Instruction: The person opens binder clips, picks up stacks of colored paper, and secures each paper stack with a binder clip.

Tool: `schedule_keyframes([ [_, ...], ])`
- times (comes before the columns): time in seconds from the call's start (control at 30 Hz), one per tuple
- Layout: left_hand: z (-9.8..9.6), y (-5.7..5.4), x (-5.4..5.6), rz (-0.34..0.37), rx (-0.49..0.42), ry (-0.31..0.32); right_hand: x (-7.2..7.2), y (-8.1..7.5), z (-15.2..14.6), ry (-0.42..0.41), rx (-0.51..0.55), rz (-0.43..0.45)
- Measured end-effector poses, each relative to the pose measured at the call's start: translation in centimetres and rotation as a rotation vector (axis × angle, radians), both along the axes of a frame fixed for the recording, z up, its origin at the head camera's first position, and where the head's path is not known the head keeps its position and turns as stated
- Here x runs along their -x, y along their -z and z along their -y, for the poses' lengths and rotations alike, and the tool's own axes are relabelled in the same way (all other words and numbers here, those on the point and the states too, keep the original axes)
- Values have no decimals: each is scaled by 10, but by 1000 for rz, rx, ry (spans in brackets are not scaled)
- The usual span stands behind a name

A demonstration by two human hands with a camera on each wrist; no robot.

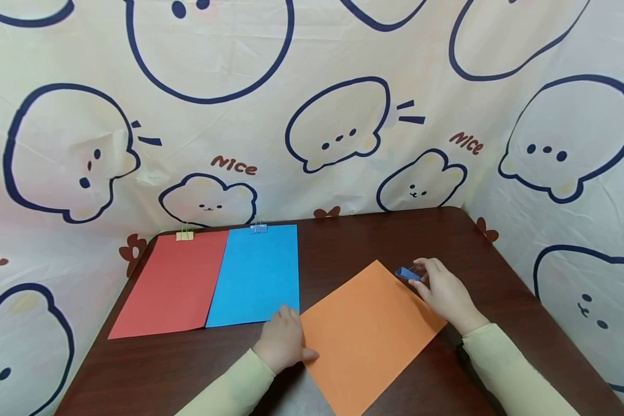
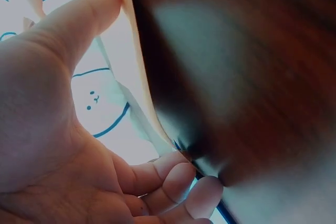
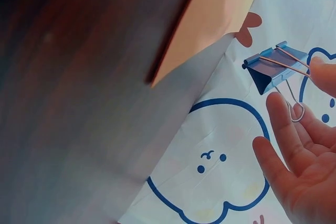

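Note:
An orange sheet of paper (image 1: 369, 341) lies turned at an angle on the dark table. My left hand (image 1: 283, 340) is at its left edge, thumb over the paper and fingers by the blue sheet's lower corner. In the left wrist view, thumb and fingertips are spread along the orange edge (image 2: 142, 72). Beside the sheet's upper right edge, my right hand (image 1: 444, 292) pinches a blue binder clip (image 1: 408, 274) by its wire handles. The clip (image 3: 275, 66) shows its thumb on one handle and a finger at the other in the right wrist view.
To the left lie a red sheet (image 1: 171, 289) and a blue sheet (image 1: 260, 271), side by side. A yellow binder clip (image 1: 184, 236) is on the red sheet's top edge, and another blue clip (image 1: 258, 228) on the blue one's. Printed cloth (image 1: 270, 133) hangs behind the table (image 1: 343, 237).

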State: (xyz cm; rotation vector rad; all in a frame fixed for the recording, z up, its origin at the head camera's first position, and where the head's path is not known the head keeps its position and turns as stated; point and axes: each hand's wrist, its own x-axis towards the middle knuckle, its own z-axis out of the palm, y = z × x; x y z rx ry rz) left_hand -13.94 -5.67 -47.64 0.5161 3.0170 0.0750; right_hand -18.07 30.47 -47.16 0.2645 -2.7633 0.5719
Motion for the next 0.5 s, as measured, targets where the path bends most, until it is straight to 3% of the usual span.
schedule_keyframes([
  [0.2,2,0,4,56,-31,-20,0,0,-1,-3,-4,-5],
  [0.5,2,1,6,49,-31,-22,1,0,-1,-1,-8,-4],
])
